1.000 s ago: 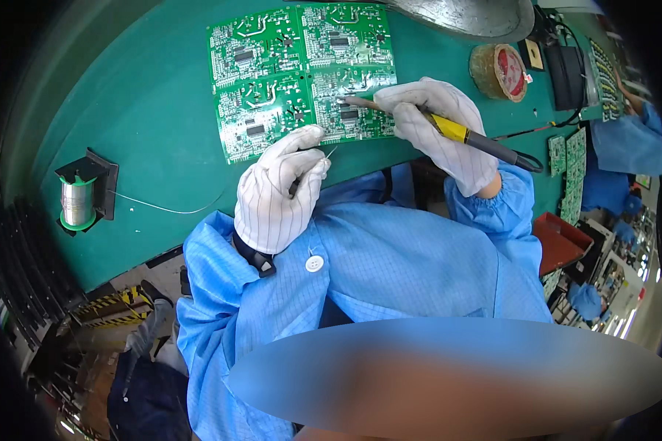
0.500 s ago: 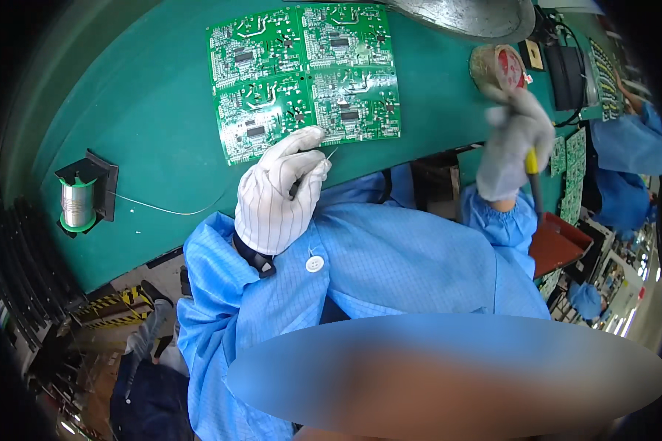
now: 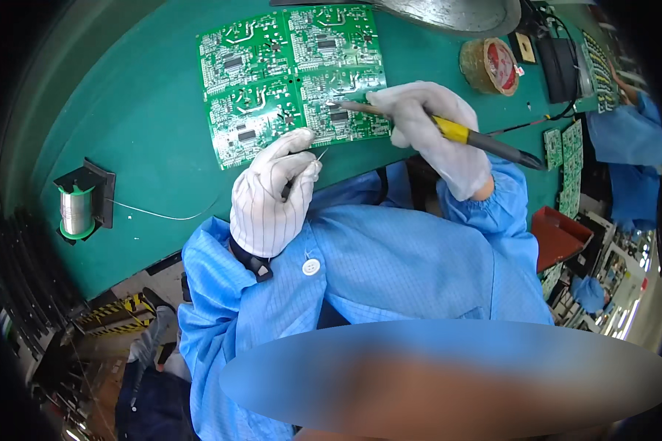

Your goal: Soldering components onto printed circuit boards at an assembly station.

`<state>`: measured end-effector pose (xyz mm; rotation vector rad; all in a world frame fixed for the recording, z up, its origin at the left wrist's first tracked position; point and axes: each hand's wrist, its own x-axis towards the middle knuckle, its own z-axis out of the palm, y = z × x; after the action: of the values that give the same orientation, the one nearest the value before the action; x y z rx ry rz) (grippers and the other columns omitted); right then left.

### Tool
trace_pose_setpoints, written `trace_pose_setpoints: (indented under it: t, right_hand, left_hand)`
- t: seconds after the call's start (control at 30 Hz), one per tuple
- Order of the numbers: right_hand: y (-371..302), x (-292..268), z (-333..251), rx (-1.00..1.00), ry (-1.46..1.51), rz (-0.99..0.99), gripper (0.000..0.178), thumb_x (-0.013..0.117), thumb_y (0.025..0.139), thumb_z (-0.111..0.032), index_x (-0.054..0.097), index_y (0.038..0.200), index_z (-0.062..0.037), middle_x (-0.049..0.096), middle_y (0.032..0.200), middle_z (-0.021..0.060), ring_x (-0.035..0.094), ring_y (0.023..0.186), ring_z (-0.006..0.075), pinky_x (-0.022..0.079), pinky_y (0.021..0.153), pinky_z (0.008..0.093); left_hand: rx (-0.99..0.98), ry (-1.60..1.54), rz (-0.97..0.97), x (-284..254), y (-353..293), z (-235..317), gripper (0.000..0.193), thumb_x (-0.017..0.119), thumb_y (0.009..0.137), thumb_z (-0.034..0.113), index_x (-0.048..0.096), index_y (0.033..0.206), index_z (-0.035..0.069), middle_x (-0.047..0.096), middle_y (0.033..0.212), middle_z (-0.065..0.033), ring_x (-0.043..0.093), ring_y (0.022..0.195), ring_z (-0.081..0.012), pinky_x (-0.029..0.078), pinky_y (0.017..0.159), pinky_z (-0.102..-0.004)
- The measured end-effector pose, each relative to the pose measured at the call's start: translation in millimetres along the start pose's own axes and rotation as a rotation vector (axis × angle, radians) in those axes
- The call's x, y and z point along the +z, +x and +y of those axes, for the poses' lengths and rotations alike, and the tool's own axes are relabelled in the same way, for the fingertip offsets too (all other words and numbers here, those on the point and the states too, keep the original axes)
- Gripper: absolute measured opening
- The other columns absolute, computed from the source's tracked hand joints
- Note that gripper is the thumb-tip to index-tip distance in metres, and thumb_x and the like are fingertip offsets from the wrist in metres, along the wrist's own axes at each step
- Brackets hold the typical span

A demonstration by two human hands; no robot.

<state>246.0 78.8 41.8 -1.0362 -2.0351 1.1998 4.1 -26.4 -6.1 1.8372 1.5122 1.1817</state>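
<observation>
A green panel of joined circuit boards [image 3: 294, 81] lies on the green mat. My left hand [image 3: 272, 195], in a white striped glove, pinches thin solder wire [image 3: 322, 155] beside the panel's near edge, its fingertips at the board. From a spool [image 3: 76, 212] at the left, a strand of the wire runs across the mat toward that hand. My right hand [image 3: 438, 132], gloved in white, is closed round a yellow and black soldering iron [image 3: 452, 131]. The iron's tip reaches over the near right board; whether it touches cannot be made out.
A tape roll [image 3: 490, 66] stands at the back right, near a curved grey metal hood [image 3: 456, 15]. More circuit boards [image 3: 571, 169] and a red tray [image 3: 559, 237] are at the right. Black racks [image 3: 29, 272] line the left edge. Another person's blue sleeve [image 3: 625, 136] shows far right.
My right hand has swung left from near the tape roll, bringing the soldering iron over the board. My left hand keeps its pinch on the solder wire. The whole view has shifted slightly.
</observation>
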Motion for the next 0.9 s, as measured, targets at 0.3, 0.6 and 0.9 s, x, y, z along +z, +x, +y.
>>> trace_pose_setpoints:
  t: [0.3, 0.6, 0.9]
  right_hand:
    - [12.4, 8.1, 5.9, -0.097, -0.109, 0.069, 0.013, 0.069, 0.095, -0.013, 0.073, 0.105, -0.0057, 0.073, 0.089, 0.0061, 0.07, 0.074, 0.0193, 0.056, 0.069, 0.0324]
    - [14.5, 4.0, 6.0, -0.1, -0.094, 0.041, 0.014, 0.07, 0.097, -0.018, 0.073, 0.104, -0.0064, 0.071, 0.081, 0.0061, 0.067, 0.069, 0.0202, 0.054, 0.067, 0.0329]
    - [14.4, 7.1, 8.1, -0.166, -0.072, 0.076, 0.014, 0.07, 0.095, -0.013, 0.073, 0.107, -0.0062, 0.073, 0.091, 0.0071, 0.068, 0.074, 0.0201, 0.054, 0.07, 0.0327]
  left_hand:
    - [-0.024, -0.044, -0.014, 0.0, -0.5, -2.3, 0.017, 0.076, 0.087, 0.004, 0.068, 0.102, 0.006, 0.072, 0.12, -0.0148, 0.072, 0.104, -0.0315, 0.06, 0.081, -0.0381]
    - [-0.027, -0.06, 0.0, 0.8, -1.1, -1.9, 0.016, 0.076, 0.087, 0.004, 0.068, 0.102, 0.006, 0.071, 0.12, -0.0154, 0.072, 0.104, -0.0321, 0.06, 0.081, -0.0382]
    - [-0.058, -0.062, -0.02, -0.3, -0.6, -0.4, 0.016, 0.075, 0.088, 0.004, 0.068, 0.102, 0.006, 0.071, 0.12, -0.0156, 0.072, 0.102, -0.0316, 0.06, 0.08, -0.0376]
